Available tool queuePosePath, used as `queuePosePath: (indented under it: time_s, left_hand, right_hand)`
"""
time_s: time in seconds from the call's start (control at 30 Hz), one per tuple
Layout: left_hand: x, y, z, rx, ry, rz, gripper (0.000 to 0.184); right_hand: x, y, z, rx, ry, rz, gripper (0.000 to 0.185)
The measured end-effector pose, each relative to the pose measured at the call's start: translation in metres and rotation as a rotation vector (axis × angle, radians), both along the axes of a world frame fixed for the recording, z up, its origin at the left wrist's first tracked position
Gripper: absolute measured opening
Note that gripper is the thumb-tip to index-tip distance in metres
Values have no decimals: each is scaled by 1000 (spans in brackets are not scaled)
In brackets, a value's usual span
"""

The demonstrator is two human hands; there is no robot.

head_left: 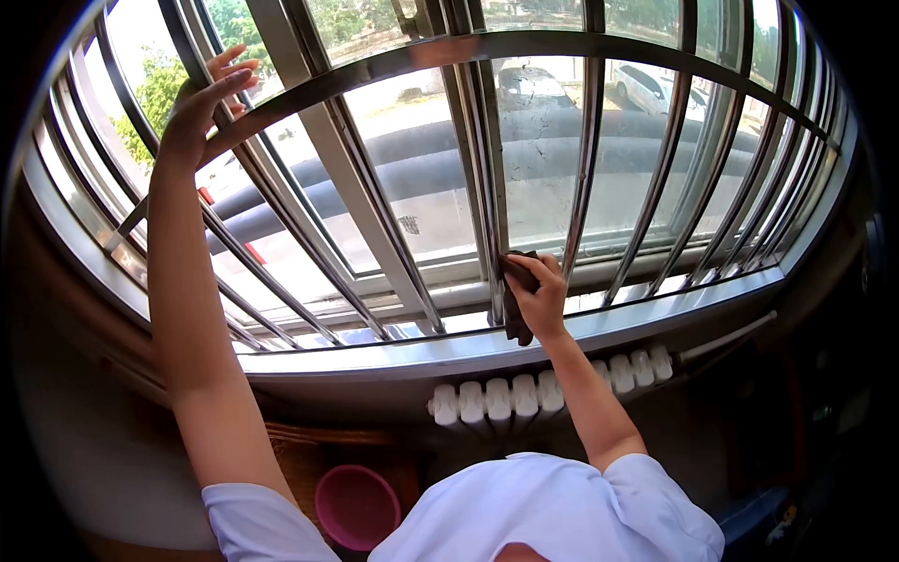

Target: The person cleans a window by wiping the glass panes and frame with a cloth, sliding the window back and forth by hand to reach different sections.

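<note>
High on the left, my left hand (195, 117) is hooked around an upright metal window bar (187, 47), close to the curved crossbar (393, 66). Its fingertips stick out past the bar, loosely bent. Lower down and right of centre, my right hand (541, 298) grips a dark brown cloth (517, 323). The cloth lies against the lower end of an upright bar (485, 187), just above the silvery sill (393, 356). Part of the cloth is hidden under my fingers.
Behind the bars are framed window panes (543, 178) with streaks on the glass. Below the sill stands a white radiator (498, 401) with a pipe (726, 337) to its right. A pink basin (356, 508) sits on a brown wooden surface (300, 459) at lower left.
</note>
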State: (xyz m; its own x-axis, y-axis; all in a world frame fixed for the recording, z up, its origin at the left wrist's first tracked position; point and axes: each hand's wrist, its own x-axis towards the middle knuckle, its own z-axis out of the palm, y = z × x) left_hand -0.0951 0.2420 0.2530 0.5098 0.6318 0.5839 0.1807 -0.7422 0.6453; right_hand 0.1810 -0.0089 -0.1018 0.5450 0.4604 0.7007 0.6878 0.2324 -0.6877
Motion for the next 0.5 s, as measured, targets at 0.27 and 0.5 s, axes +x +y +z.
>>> queuePosePath:
  time_s: [0.27,0.5]
  left_hand:
    - [73,-135,-205,547,-366,496,70]
    - [118,-95,-269,250,-248,573,101]
  right_hand:
    - [0,-1,44,208,14,-23,34]
    - [25,64,125,524,-224,-14,43]
